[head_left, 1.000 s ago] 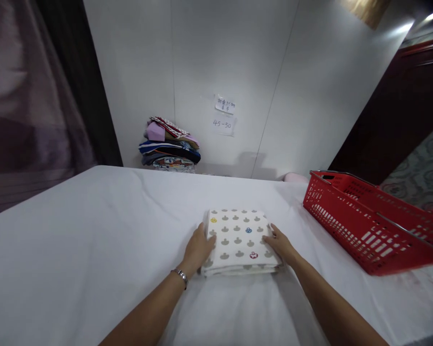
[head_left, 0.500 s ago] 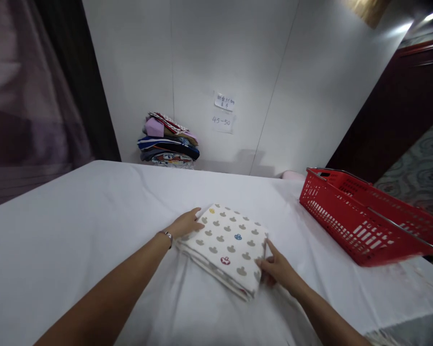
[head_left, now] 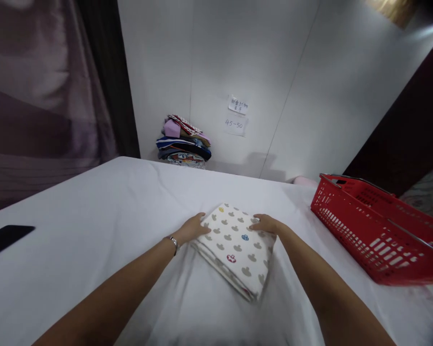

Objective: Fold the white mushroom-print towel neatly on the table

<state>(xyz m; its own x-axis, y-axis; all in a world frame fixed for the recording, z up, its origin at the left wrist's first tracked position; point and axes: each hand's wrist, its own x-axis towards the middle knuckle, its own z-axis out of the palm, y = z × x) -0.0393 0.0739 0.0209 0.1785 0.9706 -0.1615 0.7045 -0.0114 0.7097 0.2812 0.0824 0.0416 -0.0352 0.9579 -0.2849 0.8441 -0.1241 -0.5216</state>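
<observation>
A folded white cloth point(head_left: 234, 245) printed with grey mushroom shapes, plus a yellow, a blue and a red one, lies at an angle on the white-covered table. My left hand point(head_left: 194, 228), with a bracelet at the wrist, grips its left corner; the thumb rests on top and the other fingers are partly hidden at the edge. On the far right edge of the same cloth, my right hand point(head_left: 267, 224) is closed, its fingertips on the upper layer and over the border. Layered folds show along the near side.
A red plastic basket point(head_left: 368, 230) with metal handles stands at the right. Against the back wall is a stack of folded fabrics point(head_left: 184, 142). A flat black object point(head_left: 7, 239) lies at the left edge. Two paper notes point(head_left: 235, 126) hang on the wall.
My right hand has moved from the cloth's near right side up to its far right edge. My left hand stays at the left corner. The view has swung left.
</observation>
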